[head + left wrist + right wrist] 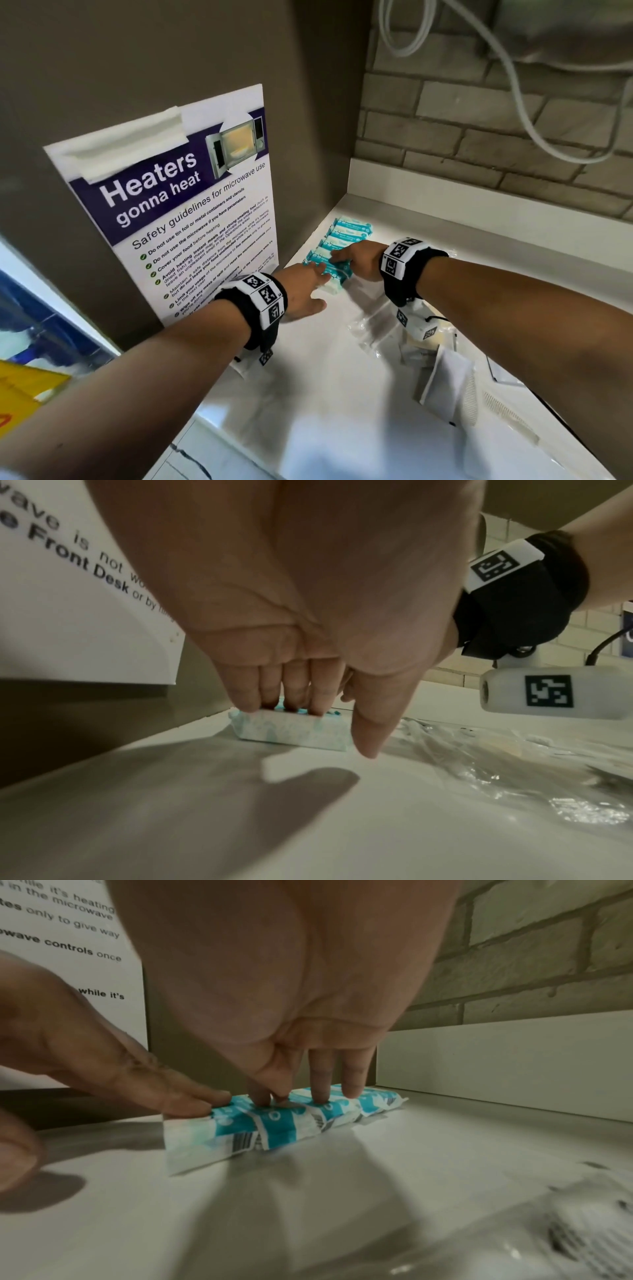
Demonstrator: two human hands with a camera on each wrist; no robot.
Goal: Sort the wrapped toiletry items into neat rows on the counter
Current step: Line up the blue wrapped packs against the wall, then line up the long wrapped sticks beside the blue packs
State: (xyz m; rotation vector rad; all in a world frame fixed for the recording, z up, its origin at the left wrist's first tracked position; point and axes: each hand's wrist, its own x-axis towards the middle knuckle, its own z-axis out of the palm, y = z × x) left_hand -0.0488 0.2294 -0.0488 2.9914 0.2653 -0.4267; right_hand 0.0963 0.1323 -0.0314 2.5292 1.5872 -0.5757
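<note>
While both hands press down on the teal packs, the step in hand looks like squaring up the first row; white table (pixel 308 394) is smooth, glossy, hard, so packs should slide easily; microwave poster (pixel 178 212) on the left wall is flat laminated sheet, brick wall behind; row of packs (pixel 346 236) runs from the back corner toward the person, side by side, touching, beside the poster; packs are soft, pillow-shaped, crinkly teal-and-white wrap with crimped ends; clear wrappers (pixel 376 329) lie loose near the right wrist, thin, shiny, crumpled, contents hard to tell; left hand (pixel 305 291) released, fingers straight, tips resting on the nearest pack (pixel 291 729), thumb off it; right hand (pixel 359 262) also flat, fingertips (pixel 320 1093) pressing pack tops, grasping nothing; judgement: row one nearly done; next move calls for lifting off without dragging the soft packs, then fetching the clear-wrapped items for a second row.
</note>
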